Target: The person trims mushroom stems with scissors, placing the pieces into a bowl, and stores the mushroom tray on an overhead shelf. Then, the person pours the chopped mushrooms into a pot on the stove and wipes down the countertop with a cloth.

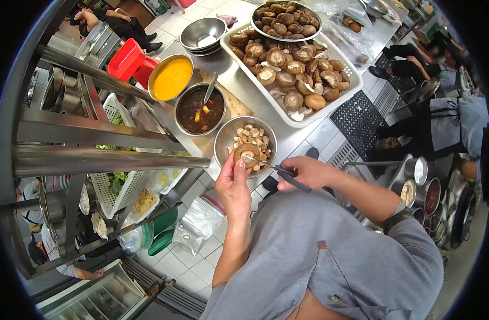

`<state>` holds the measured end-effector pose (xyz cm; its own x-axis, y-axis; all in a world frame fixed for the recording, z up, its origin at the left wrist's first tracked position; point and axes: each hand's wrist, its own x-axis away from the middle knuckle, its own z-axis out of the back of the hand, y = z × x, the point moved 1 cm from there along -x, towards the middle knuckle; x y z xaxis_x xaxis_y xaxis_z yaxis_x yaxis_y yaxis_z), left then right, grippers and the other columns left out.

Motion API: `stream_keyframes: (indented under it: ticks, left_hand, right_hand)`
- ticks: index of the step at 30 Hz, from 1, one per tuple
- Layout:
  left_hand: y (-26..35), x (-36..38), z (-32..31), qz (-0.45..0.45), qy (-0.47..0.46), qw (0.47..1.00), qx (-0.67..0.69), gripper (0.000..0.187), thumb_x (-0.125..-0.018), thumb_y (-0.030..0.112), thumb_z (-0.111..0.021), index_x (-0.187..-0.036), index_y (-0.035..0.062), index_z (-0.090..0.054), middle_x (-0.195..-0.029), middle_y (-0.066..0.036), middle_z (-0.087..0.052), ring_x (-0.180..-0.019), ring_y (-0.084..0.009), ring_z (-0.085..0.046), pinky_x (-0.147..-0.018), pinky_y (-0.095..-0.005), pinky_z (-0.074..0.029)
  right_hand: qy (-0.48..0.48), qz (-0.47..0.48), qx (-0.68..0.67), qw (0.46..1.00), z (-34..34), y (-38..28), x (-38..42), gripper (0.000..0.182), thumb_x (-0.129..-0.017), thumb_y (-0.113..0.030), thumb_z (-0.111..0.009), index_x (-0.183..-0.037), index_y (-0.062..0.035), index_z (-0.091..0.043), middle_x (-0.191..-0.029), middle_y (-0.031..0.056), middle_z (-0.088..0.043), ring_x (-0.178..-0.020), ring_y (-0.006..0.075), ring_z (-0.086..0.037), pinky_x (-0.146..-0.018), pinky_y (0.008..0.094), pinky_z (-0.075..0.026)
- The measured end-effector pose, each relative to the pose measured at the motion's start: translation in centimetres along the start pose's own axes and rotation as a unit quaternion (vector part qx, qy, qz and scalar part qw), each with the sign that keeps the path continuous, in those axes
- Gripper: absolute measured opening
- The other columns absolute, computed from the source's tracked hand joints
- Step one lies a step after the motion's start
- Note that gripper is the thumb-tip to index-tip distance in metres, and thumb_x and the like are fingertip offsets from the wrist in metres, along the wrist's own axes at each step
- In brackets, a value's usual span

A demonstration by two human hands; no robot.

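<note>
My left hand [235, 184] pinches a brown mushroom [246, 155] by its edge, its pale underside turned up. In my right hand [304, 173] is a pair of scissors [289, 175] with dark handles, the blades reaching to the mushroom's middle where the stem sits. Both are over a steel bowl [219, 140] that holds several cut pale mushroom stems [252, 133]. Just beyond the bowl stands a white plastic basket [303, 122] heaped with whole mushrooms [293, 101]. Whether the blades are fully closed cannot be made out.
Left of the bowl stand a pot of dark sauce [196, 118] with a spoon and a pot of yellow liquid [171, 78]. Stacked steel bowls [203, 33] sit behind. A steel rail [106, 160] runs along my left. Other people [452, 122] stand at the right.
</note>
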<state>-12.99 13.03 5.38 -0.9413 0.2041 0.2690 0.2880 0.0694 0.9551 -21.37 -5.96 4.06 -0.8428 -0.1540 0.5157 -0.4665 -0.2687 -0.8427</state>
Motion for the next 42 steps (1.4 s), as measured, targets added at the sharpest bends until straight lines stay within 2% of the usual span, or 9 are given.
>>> stream_keyframes:
  ticks: [12, 14, 23, 24, 26, 30, 32, 37, 42]
  left_hand:
    - [0.7, -1.7, -4.1, 0.034, -0.013, 0.999, 0.036, 0.034, -0.101, 0.01, -0.054, -0.132, -0.0058, -0.055, -0.118, -0.012, -0.065, -0.104, -0.0177, -0.065, -0.09, -0.0321, -0.054]
    - [0.4, -3.2, -5.7, 0.018, -0.04, 0.997, 0.059, 0.037, -0.101, 0.009, -0.057, -0.134, -0.0054, -0.053, -0.117, -0.011, -0.065, -0.102, -0.0171, -0.065, -0.085, -0.0307, -0.056]
    - [1.9, -8.0, -20.3, -0.178, -0.18, 0.963, -0.092, 0.037, -0.098, 0.005, -0.059, -0.134, -0.0045, -0.053, -0.116, -0.012, -0.064, -0.099, -0.0154, -0.063, -0.087, -0.0278, -0.052]
    - [2.2, -8.0, -22.2, -0.193, -0.172, 0.957, -0.135, 0.034, -0.097, 0.007, -0.061, -0.13, -0.0011, -0.059, -0.118, -0.014, -0.065, -0.103, -0.0212, -0.064, -0.092, -0.033, -0.05]
    - [1.7, -9.1, -25.2, -0.399, -0.134, 0.836, -0.352, 0.035, -0.094, 0.01, -0.064, -0.127, 0.0022, -0.062, -0.12, -0.016, -0.065, -0.109, -0.0302, -0.061, -0.098, -0.0406, -0.046]
    - [-1.5, -10.9, -29.1, -0.473, -0.137, 0.7, -0.517, 0.037, -0.092, 0.018, -0.066, -0.128, 0.0101, -0.064, -0.124, -0.011, -0.064, -0.12, -0.0323, -0.053, -0.104, -0.0461, -0.036]
    - [-1.5, -10.8, -30.3, -0.461, -0.13, 0.694, -0.538, 0.036, -0.092, 0.02, -0.066, -0.127, 0.0118, -0.065, -0.123, -0.01, -0.063, -0.121, -0.0324, -0.052, -0.104, -0.0469, -0.035]
    - [-0.7, -11.8, -31.8, -0.387, -0.159, 0.727, -0.544, 0.038, -0.092, 0.025, -0.068, -0.126, 0.0108, -0.065, -0.116, -0.009, -0.062, -0.119, -0.0332, -0.052, -0.104, -0.0471, -0.035]
    - [0.1, -10.2, -32.4, -0.438, -0.13, 0.717, -0.526, 0.039, -0.09, 0.023, -0.068, -0.125, 0.0059, -0.065, -0.119, -0.015, -0.06, -0.119, -0.0361, -0.051, -0.104, -0.0498, -0.036]
  right_hand:
    - [0.012, 0.057, 0.032, 0.998, 4.8, 1.9, 2.2, 0.045, -0.083, -0.046, -0.08, -0.078, -0.0043, -0.064, -0.063, 0.0015, -0.059, -0.058, 0.0116, -0.055, -0.054, 0.0309, -0.044]
    - [-0.035, -0.009, -0.07, 0.997, 7.1, 2.4, 3.9, 0.051, -0.086, -0.052, -0.075, -0.079, -0.0032, -0.063, -0.062, 0.0001, -0.055, -0.055, 0.0115, -0.054, -0.051, 0.0303, -0.045]
    - [0.102, 0.085, -0.228, 0.964, 17.9, 6.7, 7.9, 0.038, -0.092, -0.04, -0.072, -0.078, -0.0089, -0.056, -0.061, -0.005, -0.052, -0.053, 0.0064, -0.055, -0.048, 0.0235, -0.045]
    - [0.12, 0.089, -0.221, 0.964, 19.5, 7.0, 8.2, 0.037, -0.092, -0.039, -0.073, -0.079, -0.0081, -0.057, -0.061, -0.0051, -0.052, -0.054, 0.0063, -0.056, -0.049, 0.0236, -0.045]
    - [0.194, 0.064, -0.159, 0.966, 22.9, 7.9, 8.6, 0.032, -0.088, -0.033, -0.078, -0.084, -0.0051, -0.063, -0.066, -0.0034, -0.057, -0.056, 0.0057, -0.057, -0.051, 0.023, -0.044]
    - [0.43, 0.086, 0.117, 0.891, 31.0, 10.0, 8.4, 0.034, -0.082, -0.031, -0.077, -0.091, -0.0016, -0.063, -0.075, 0.0154, -0.064, -0.072, 0.03, -0.066, -0.067, 0.0405, -0.052]
    - [0.519, 0.065, 0.12, 0.844, 35.9, 10.7, 7.4, 0.023, -0.081, -0.024, -0.07, -0.093, -0.0046, -0.063, -0.085, 0.0183, -0.068, -0.082, 0.0388, -0.066, -0.072, 0.0462, -0.052]
    - [0.592, 0.018, 0.185, 0.784, 47.9, 13.8, 0.9, 0.021, -0.083, -0.02, -0.065, -0.1, -0.009, -0.061, -0.09, 0.0162, -0.069, -0.089, 0.0379, -0.067, -0.075, 0.0473, -0.052]
    - [0.59, 0.036, 0.288, 0.753, 54.5, 14.3, -5.6, 0.017, -0.088, -0.017, -0.059, -0.102, -0.0095, -0.062, -0.094, 0.0137, -0.07, -0.088, 0.0337, -0.069, -0.075, 0.0488, -0.053]
